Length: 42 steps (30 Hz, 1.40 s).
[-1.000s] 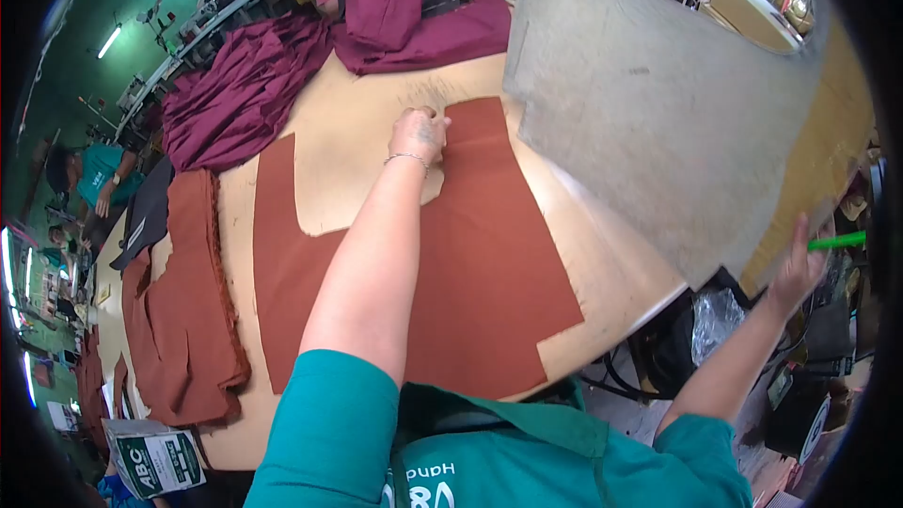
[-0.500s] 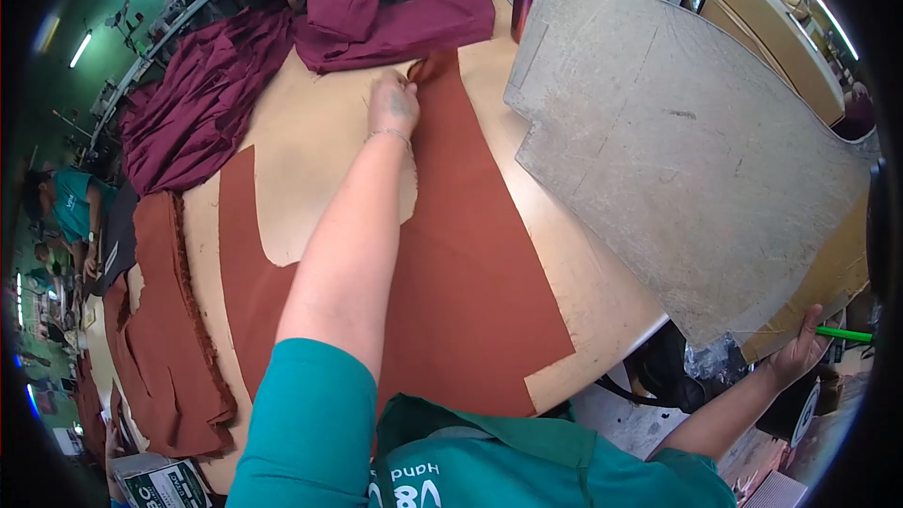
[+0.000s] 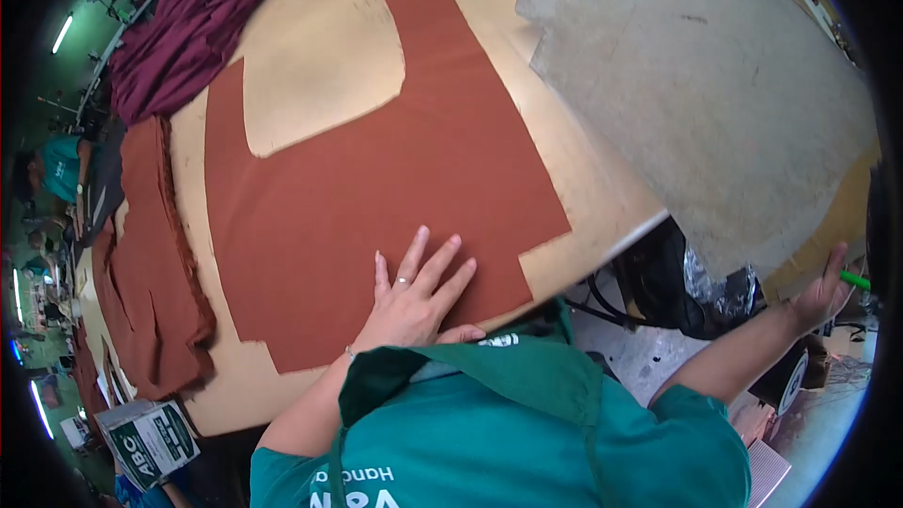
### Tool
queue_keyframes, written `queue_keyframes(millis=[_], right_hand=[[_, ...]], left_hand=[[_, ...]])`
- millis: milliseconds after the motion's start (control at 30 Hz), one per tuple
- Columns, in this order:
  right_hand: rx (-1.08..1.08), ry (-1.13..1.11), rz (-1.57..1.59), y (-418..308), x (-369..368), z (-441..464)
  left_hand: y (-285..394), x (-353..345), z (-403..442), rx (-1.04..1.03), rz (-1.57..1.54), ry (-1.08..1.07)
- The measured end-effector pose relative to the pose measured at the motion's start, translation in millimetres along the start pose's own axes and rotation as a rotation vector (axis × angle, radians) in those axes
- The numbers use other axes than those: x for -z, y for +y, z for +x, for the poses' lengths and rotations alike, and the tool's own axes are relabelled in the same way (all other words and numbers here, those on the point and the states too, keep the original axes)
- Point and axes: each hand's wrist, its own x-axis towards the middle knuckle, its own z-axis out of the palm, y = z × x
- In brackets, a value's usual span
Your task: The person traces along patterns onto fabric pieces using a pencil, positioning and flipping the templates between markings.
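- Rust-brown fabric panel (image 3: pixel 376 198) is lying flat on the counter (image 3: pixel 320 66) right in front of the wearer, two arms pointing away and the near edge almost at the belly.
- Left hand (image 3: pixel 419 306) is palm-down near that edge, fingers spread; grip's apart, nothing pinched.
- Right hand (image 3: pixel 820 299) is out by the far corner of a big grey sheet (image 3: pixel 696 103), with a green stick (image 3: pixel 854 279) poking out beside it. Can't tell if that grip is clamped on the sheet, the stick or both, fingers are too hidden.
- What could go wrong, imo: the cloth looks thin and loose, so a sideways push from that flat palm could drag it crooked or ruck it up. The narrow arms look easiest to fold over.
- Also, the sheet reaches well past the counter's edge. If the right hand lost its corner, it could tip or slide, maybe catching the panel's right side.
- Leaning in could snag the near edge with the teal top (image 3: pixel 442 442).
- Readable stuff: "ABC" on the white-and-green packet (image 3: pixel 150 447) at lower left, smaller print's a blur. Upside down on the top I get "Hand" plus a cut-off "V&". Far co-worker's (image 3: pixel 61 169) shirt has a white mark, too tiny to read.
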Motion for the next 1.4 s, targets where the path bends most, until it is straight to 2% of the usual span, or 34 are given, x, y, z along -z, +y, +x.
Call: queue_keyframes(millis=[67,167,267,433,467,567,600,800,1000,1300,1400], right_hand=[[0.029,-0.023,0.020,-2,3,-1],[0.064,-0.009,-0.055,-19,-5,-7],[0.084,-0.079,0.005,-25,6,-8],[0.087,-0.051,-0.040,-36,7,-17],[0.083,-0.050,-0.052,-37,7,-19],[0.030,-0.037,-0.019,-34,17,-16],[0.037,-0.072,-0.058,-35,20,-17],[-0.019,0.004,-0.082,-39,19,-24],[-0.036,0.008,-0.038,-36,29,-21],[-0.022,0.032,-0.009,-38,27,-24],[-0.049,0.018,0.011,-32,37,-20]], left_hand=[[9,-12,-4,0.064,0.062,-0.034],[13,-25,-5,0.078,0.173,0.046],[11,-30,-4,0.076,0.179,0.079],[13,-30,2,0.091,0.205,0.135],[9,-34,1,0.033,0.187,0.233],[12,-29,-11,-0.139,0.077,0.273],[13,-35,-10,-0.148,0.037,0.377],[11,-48,5,-0.245,0.062,0.460],[13,-42,11,-0.301,0.178,0.423],[31,-16,15,-0.347,0.369,0.242],[34,-20,18,-0.369,0.365,0.272]])
